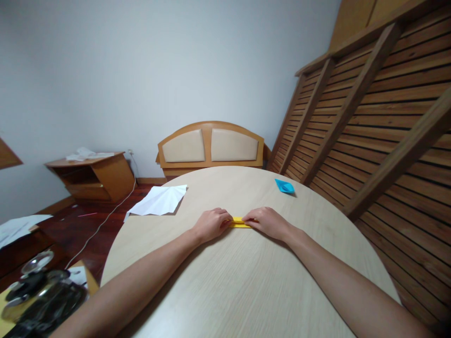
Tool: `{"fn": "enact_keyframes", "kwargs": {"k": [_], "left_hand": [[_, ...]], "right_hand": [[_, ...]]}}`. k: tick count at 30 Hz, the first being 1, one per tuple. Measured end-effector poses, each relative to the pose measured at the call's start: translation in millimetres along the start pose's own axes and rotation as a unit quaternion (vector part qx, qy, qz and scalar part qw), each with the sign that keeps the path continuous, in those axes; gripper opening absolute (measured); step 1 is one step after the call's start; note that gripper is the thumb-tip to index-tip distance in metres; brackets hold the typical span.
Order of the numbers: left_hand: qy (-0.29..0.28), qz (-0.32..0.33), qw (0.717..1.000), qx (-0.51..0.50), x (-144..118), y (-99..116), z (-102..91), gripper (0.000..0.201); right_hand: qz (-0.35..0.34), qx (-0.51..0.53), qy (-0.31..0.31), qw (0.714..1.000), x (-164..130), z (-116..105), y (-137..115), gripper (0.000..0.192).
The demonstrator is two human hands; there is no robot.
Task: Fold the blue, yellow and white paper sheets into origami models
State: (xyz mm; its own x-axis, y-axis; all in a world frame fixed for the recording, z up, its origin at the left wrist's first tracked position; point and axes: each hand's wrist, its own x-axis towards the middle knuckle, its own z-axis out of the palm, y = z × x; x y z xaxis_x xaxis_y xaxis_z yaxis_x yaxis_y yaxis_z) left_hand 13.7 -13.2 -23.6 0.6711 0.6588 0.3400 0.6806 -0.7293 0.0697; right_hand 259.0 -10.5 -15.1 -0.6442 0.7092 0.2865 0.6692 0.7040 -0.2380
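A narrow folded strip of yellow paper [238,225] lies on the round wooden table [239,277], in front of me. My left hand [213,224] pinches its left end, fingers closed on it. At the opposite end, my right hand [267,222] grips the yellow paper with thumb and fingers pressed together. Both ends of the strip are hidden under the fingers. Farther back on the right sits a folded blue paper boat [284,186], apart from both hands.
A creased white paper sheet [158,200] lies at the table's left edge. Behind stands a headboard [211,143]. Slatted wooden panels [355,117] lean on the right. On the left are a small cabinet [100,180], a cable [100,227] on the floor and dark glassy items [49,295].
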Motion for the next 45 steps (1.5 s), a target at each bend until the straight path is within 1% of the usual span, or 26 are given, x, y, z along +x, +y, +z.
{"fn": "enact_keyframes", "kwargs": {"k": [7, 15, 19, 24, 27, 31, 33, 36, 39, 42, 45], "left_hand": [[-0.001, 0.013, 1.000, -0.015, -1, -2, 4.2, 0.018], [-0.006, 0.003, 1.000, -0.014, 0, -1, 3.5, 0.018], [-0.009, -0.016, 1.000, -0.004, 1, 0, 2.1, 0.018], [0.001, -0.023, 1.000, -0.013, 1, 2, 1.1, 0.020], [0.006, -0.025, 0.999, -0.025, 1, 2, 0.3, 0.020], [0.007, -0.034, 0.999, -0.034, 0, 2, 0.1, 0.020], [0.010, -0.040, 0.998, -0.039, 0, 2, 0.2, 0.021], [0.009, -0.056, 0.997, -0.044, -1, 3, -0.3, 0.020], [0.010, -0.071, 0.995, -0.064, -1, 5, -1.3, 0.023], [0.011, -0.068, 0.993, -0.093, -1, 6, -2.1, 0.028], [0.015, -0.060, 0.993, -0.102, -2, 6, -3.7, 0.030]], "right_hand": [[0.005, -0.020, -0.009, 1.000, 0, 1, -1, 0.021], [-0.015, 0.000, 0.012, 1.000, 0, 3, -13, 0.021], [-0.017, 0.016, 0.027, 0.999, 1, 10, -14, 0.029], [0.016, 0.025, 0.025, 0.999, 0, 12, -13, 0.041], [0.024, 0.032, 0.023, 0.999, -1, 11, -15, 0.043], [0.006, 0.032, 0.029, 0.999, -2, 9, -17, 0.044], [-0.001, 0.034, 0.035, 0.999, -2, 8, -18, 0.041], [-0.002, 0.024, 0.040, 0.999, -2, 7, -19, 0.032], [-0.020, 0.023, 0.036, 0.999, 0, 5, -19, 0.022], [-0.045, 0.038, 0.028, 0.998, 1, 4, -20, 0.010], [-0.057, 0.058, 0.025, 0.996, 2, 2, -20, 0.007]]}}
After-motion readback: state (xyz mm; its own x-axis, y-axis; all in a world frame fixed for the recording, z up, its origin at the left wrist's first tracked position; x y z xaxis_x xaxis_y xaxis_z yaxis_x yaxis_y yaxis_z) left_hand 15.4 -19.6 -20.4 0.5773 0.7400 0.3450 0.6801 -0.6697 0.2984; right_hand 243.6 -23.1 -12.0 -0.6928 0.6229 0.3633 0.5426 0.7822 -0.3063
